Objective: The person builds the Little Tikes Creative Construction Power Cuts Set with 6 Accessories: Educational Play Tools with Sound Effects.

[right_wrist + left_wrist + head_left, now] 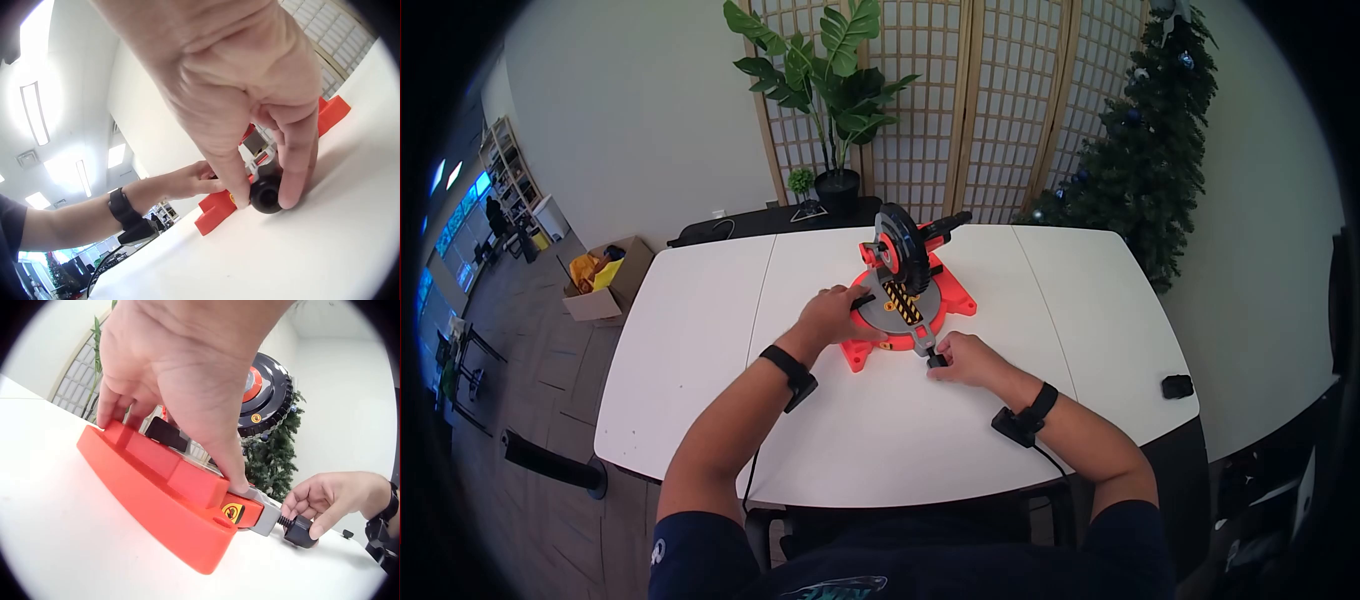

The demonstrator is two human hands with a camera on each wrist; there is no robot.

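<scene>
A toy miter saw (880, 345) stands on the white table, with a red base, a grey round turntable (887, 318) and a black blade guard (910, 250). My left hand (828, 318) grips the near left side of the base, its thumb near the front and its fingers reaching over the far part. At the front, the thumb and fingers of my right hand (970, 360) pinch a black knob (301, 532). A threaded shaft joins that knob to the grey arm (267, 515). The knob's round end faces the camera in the right wrist view.
The white table (700, 400) extends around the saw. A small black object (1176, 386) lies at its right edge. Behind the table stand a potted plant (837, 185), a folding screen (920, 130) and a decorated tree (1140, 150). An open cardboard box (635, 270) is at left.
</scene>
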